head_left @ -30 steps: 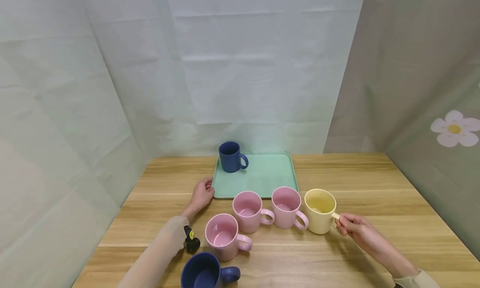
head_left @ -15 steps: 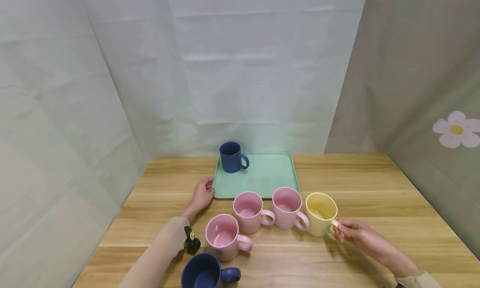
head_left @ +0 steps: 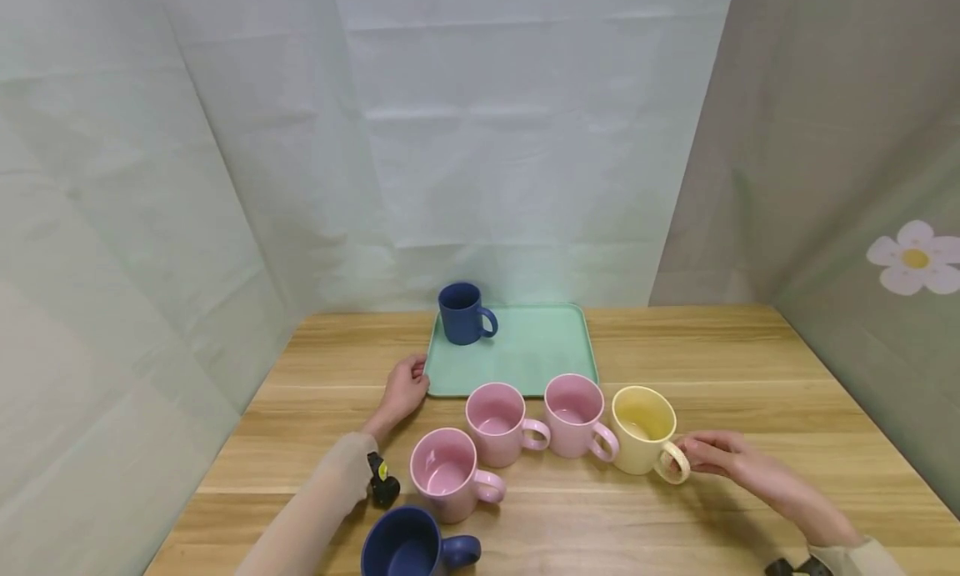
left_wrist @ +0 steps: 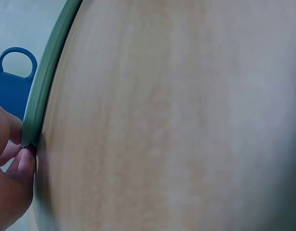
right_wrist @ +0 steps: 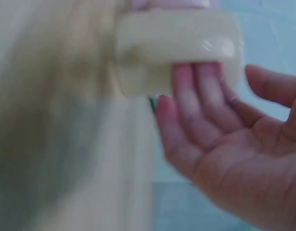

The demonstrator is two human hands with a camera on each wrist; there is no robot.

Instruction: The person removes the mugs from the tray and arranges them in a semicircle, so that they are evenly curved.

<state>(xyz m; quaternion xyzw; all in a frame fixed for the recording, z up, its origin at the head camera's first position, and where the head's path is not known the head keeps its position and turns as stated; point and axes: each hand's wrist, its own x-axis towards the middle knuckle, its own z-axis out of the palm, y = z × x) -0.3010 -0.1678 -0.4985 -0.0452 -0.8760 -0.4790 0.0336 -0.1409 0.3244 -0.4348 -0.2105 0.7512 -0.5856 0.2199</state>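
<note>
My left hand (head_left: 405, 388) pinches the near left corner of the mint-green tray (head_left: 536, 351); the left wrist view shows fingers on both sides of its rim (left_wrist: 48, 72). On the tray's left side stands a dark blue mug (head_left: 459, 326). The yellow mug (head_left: 636, 455) is upright on the table, its handle turned toward the front right. My right hand (head_left: 738, 463) is beside that handle. In the right wrist view, its fingers (right_wrist: 186, 103) are extended with the tips right at the handle, and the thumb stands apart.
Left of the yellow mug, a pink mug (head_left: 572, 436) stands close by. A second pink mug (head_left: 504, 453) and a third pink mug (head_left: 453, 505) run toward the front left. Another dark blue mug (head_left: 401, 559) is at the front edge of view. Cloth walls (head_left: 525, 142) enclose the wooden table.
The yellow mug has turned, its handle swinging from the right toward the front, and shifted slightly nearer. My right hand has let go of the handle. The left hand has stayed at the tray.
</note>
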